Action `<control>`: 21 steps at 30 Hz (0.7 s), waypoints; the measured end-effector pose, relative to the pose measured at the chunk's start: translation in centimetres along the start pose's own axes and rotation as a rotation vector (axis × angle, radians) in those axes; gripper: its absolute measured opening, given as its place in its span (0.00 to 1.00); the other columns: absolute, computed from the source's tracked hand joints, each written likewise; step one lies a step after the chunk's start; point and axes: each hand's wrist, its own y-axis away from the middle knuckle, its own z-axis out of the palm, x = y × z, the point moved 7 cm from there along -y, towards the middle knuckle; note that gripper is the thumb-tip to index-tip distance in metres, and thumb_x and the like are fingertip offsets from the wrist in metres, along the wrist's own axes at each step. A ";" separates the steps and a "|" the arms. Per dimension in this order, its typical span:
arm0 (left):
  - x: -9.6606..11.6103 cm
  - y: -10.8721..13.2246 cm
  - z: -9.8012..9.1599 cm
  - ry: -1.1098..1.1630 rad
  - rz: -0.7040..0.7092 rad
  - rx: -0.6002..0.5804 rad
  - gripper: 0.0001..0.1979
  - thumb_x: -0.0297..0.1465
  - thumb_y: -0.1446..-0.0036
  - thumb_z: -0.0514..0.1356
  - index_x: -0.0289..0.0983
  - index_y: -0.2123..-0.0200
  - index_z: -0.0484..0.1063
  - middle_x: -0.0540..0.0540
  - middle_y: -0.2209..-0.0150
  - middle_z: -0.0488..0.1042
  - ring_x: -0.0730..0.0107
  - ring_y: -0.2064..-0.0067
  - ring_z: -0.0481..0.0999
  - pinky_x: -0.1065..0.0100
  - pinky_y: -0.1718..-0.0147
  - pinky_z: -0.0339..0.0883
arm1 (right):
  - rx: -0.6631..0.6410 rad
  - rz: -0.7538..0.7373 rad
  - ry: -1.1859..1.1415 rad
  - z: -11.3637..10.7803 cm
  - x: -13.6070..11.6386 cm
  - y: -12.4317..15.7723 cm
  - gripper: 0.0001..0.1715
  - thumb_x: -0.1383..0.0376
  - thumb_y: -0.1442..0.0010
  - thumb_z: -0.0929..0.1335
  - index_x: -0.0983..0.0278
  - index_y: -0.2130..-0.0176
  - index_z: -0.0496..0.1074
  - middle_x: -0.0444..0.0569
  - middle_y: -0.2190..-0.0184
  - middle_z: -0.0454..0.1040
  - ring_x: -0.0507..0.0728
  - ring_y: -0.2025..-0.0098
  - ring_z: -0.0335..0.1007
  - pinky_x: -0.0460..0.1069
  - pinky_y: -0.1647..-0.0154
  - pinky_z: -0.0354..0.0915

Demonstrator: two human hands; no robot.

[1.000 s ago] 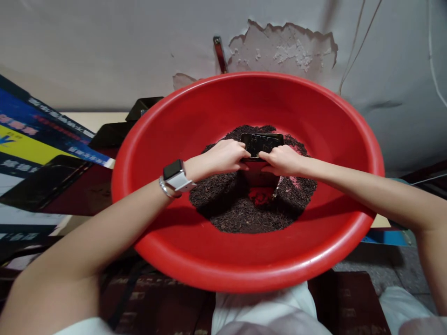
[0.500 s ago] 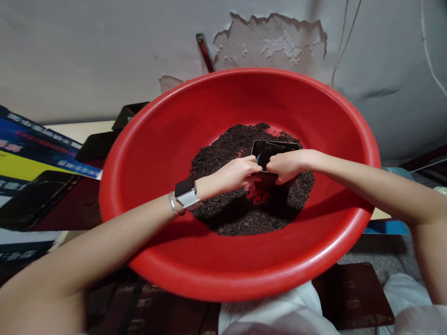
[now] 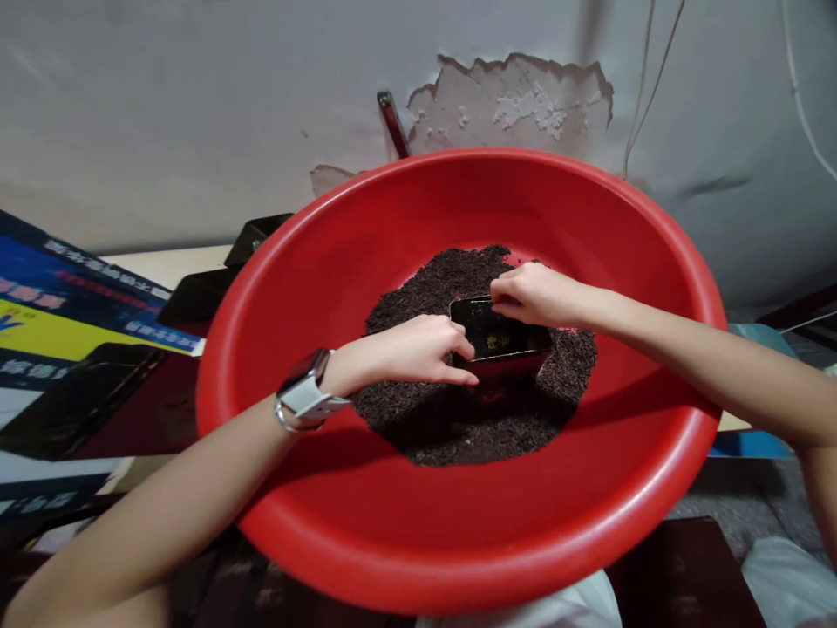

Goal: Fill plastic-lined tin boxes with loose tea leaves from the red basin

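Note:
Inside the big red basin [image 3: 451, 519] lies a heap of dark, dry, shredded bits like loose tea leaves [image 3: 451, 272]. Over the heap is a black rectangular box [image 3: 503, 340] with gold characters on its face and a pale metallic edge. My left hand [image 3: 425, 347], its wrist wearing a watch [image 3: 310, 397], grips the box's left end, thumb below and fingers above. At the far upper edge of the box, my right hand [image 3: 533, 295] has its fingers curled on it. Part of the box's underside is in shadow.
Books with printed covers [image 3: 78, 314] and dark boxes [image 3: 215, 288] crowd the left side. Behind the basin is a wall with peeling plaster [image 3: 510, 100] and hanging cables [image 3: 644, 100]. A dark red stool-like surface [image 3: 680, 571] is at lower right.
My right hand has shifted from the box's front edge to its far upper edge. My left hand has moved slightly left and spread its thumb. More of the box face now shows.

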 end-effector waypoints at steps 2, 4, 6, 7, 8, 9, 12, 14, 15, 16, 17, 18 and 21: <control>-0.3 0.3 -1.2 0.073 -0.012 0.128 0.17 0.42 0.41 0.56 0.39 0.73 0.76 0.50 0.75 0.75 0.74 0.72 0.71 0.72 0.69 0.60 | 0.005 0.058 0.082 0.2 0.1 0.1 0.09 0.67 0.39 0.64 0.69 0.60 0.71 0.53 0.63 0.72 0.53 0.66 0.63 0.47 0.70 0.50; -1.1 0.6 -2.6 0.077 -0.090 0.328 0.19 0.42 0.39 0.53 0.37 0.74 0.75 0.49 0.75 0.75 0.73 0.72 0.71 0.72 0.69 0.61 | 0.007 0.100 0.154 0.5 -0.1 0.3 0.12 0.67 0.39 0.64 0.69 0.56 0.69 0.56 0.58 0.70 0.56 0.63 0.65 0.48 0.71 0.50; -2.1 1.1 -3.5 0.045 -0.191 0.500 0.17 0.40 0.38 0.52 0.36 0.70 0.75 0.47 0.70 0.76 0.71 0.69 0.72 0.70 0.67 0.62 | 0.017 0.109 0.187 0.9 -0.4 0.4 0.13 0.69 0.40 0.63 0.69 0.55 0.68 0.58 0.56 0.67 0.57 0.60 0.65 0.48 0.70 0.53; -2.5 1.2 -3.6 0.039 -0.230 0.545 0.16 0.38 0.39 0.52 0.36 0.67 0.75 0.46 0.67 0.77 0.70 0.66 0.72 0.70 0.66 0.63 | 0.023 0.101 0.184 1.2 -0.6 0.5 0.13 0.70 0.41 0.64 0.69 0.54 0.67 0.58 0.55 0.66 0.57 0.58 0.64 0.48 0.69 0.55; -3.0 1.1 -3.5 0.047 -0.255 0.563 0.14 0.38 0.39 0.52 0.36 0.64 0.75 0.46 0.65 0.77 0.69 0.65 0.73 0.69 0.64 0.63 | 0.030 0.090 0.171 1.4 -0.8 0.5 0.14 0.70 0.42 0.64 0.69 0.54 0.66 0.58 0.54 0.65 0.58 0.57 0.64 0.48 0.67 0.57; -3.4 1.0 -3.3 0.067 -0.274 0.565 0.14 0.37 0.39 0.52 0.36 0.63 0.74 0.46 0.64 0.77 0.69 0.64 0.73 0.69 0.64 0.64 | 0.039 0.077 0.151 1.6 -0.9 0.4 0.15 0.70 0.43 0.65 0.69 0.54 0.66 0.58 0.54 0.65 0.58 0.57 0.63 0.49 0.66 0.58; -4.5 0.9 -2.9 0.121 -0.317 0.586 0.14 0.35 0.39 0.51 0.36 0.60 0.74 0.45 0.61 0.77 0.67 0.61 0.74 0.67 0.60 0.66 | 0.065 0.051 0.083 1.9 -1.3 0.3 0.15 0.68 0.44 0.68 0.69 0.56 0.65 0.57 0.56 0.65 0.58 0.56 0.61 0.51 0.59 0.61; -5.1 0.9 -2.8 0.129 -0.356 0.606 0.14 0.34 0.39 0.50 0.35 0.59 0.73 0.43 0.58 0.76 0.65 0.58 0.74 0.65 0.57 0.66 | 0.058 0.048 0.029 1.9 -1.5 0.2 0.14 0.68 0.45 0.68 0.69 0.58 0.65 0.56 0.58 0.67 0.58 0.57 0.61 0.52 0.57 0.61; -5.3 0.8 -2.8 0.128 -0.375 0.603 0.15 0.33 0.39 0.49 0.35 0.59 0.73 0.43 0.57 0.76 0.64 0.57 0.74 0.64 0.56 0.66 | 0.038 0.053 -0.020 1.7 -1.5 0.3 0.13 0.69 0.45 0.67 0.69 0.58 0.65 0.54 0.61 0.68 0.57 0.59 0.62 0.51 0.58 0.61; -5.4 0.8 -2.7 0.127 -0.392 0.589 0.15 0.33 0.38 0.49 0.35 0.59 0.73 0.42 0.57 0.76 0.63 0.56 0.74 0.63 0.55 0.66 | 0.015 0.057 -0.097 1.4 -1.6 0.4 0.13 0.70 0.45 0.67 0.68 0.58 0.64 0.51 0.64 0.68 0.55 0.63 0.62 0.50 0.61 0.60; -5.6 0.6 -2.5 0.127 -0.408 0.567 0.16 0.33 0.38 0.48 0.35 0.59 0.74 0.42 0.58 0.76 0.62 0.56 0.75 0.63 0.55 0.66 | -0.005 0.053 -0.205 0.9 -1.7 0.6 0.13 0.70 0.45 0.67 0.68 0.58 0.64 0.48 0.68 0.68 0.53 0.66 0.61 0.49 0.64 0.60; -5.7 0.5 -2.3 0.129 -0.422 0.546 0.16 0.33 0.38 0.47 0.35 0.60 0.74 0.42 0.58 0.77 0.62 0.57 0.75 0.62 0.55 0.66 | -0.014 0.041 -0.330 0.2 -1.7 0.8 0.13 0.69 0.45 0.67 0.67 0.58 0.63 0.45 0.70 0.67 0.51 0.69 0.60 0.48 0.67 0.59; -5.7 0.2 -1.8 0.163 -0.427 0.513 0.17 0.35 0.38 0.47 0.36 0.62 0.74 0.42 0.60 0.78 0.62 0.59 0.76 0.63 0.57 0.67 | 0.103 0.023 -0.620 -3.5 -0.6 1.8 0.14 0.64 0.45 0.67 0.66 0.59 0.64 0.43 0.72 0.66 0.49 0.71 0.60 0.45 0.70 0.58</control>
